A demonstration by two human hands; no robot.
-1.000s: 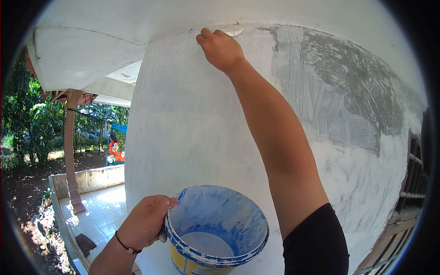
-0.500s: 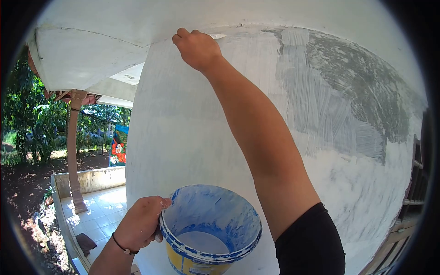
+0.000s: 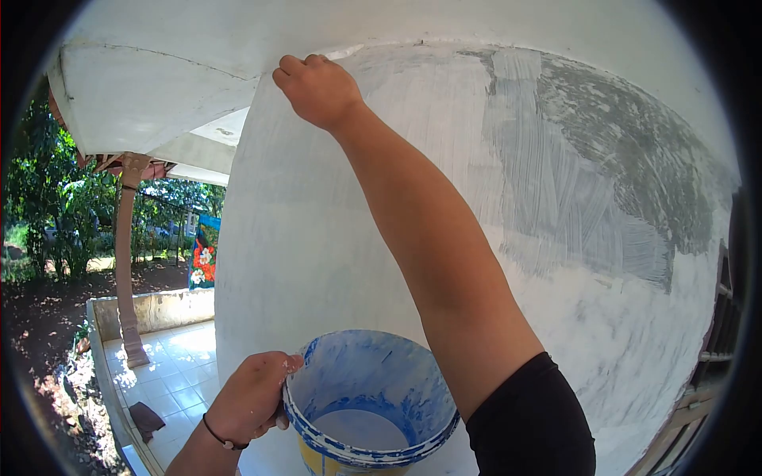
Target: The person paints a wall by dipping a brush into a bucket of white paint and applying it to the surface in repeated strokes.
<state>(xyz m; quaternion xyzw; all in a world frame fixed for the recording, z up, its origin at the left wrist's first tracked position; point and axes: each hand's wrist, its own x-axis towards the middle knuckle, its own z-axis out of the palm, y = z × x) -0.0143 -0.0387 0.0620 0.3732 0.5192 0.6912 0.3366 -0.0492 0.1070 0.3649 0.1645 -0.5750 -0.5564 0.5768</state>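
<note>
My left hand [image 3: 258, 390] grips the rim of a paint-smeared bucket [image 3: 369, 373], blue inside and yellow outside, with whitish liquid at its bottom. Up at the top edge of the wall [image 3: 317, 230], my right hand [image 3: 316, 89] is closed around a tool that is mostly hidden by the fingers. Only a thin pale strip of it [image 3: 346, 52] shows beyond the knuckles, close under the ceiling. White coating covers much of the wall, while a rough grey patch [image 3: 627, 135] shows at the upper right.
The ceiling [image 3: 357, 20] runs just above my right hand. At the left stand a brown post [image 3: 125, 262] and a low wall [image 3: 155, 309] beside a tiled floor [image 3: 178, 377] with a dark cloth [image 3: 146, 420]. Wooden slats [image 3: 690, 420] edge the right side.
My right hand has moved left along the top of the wall. My left hand and the bucket sit slightly lower and further right in view.
</note>
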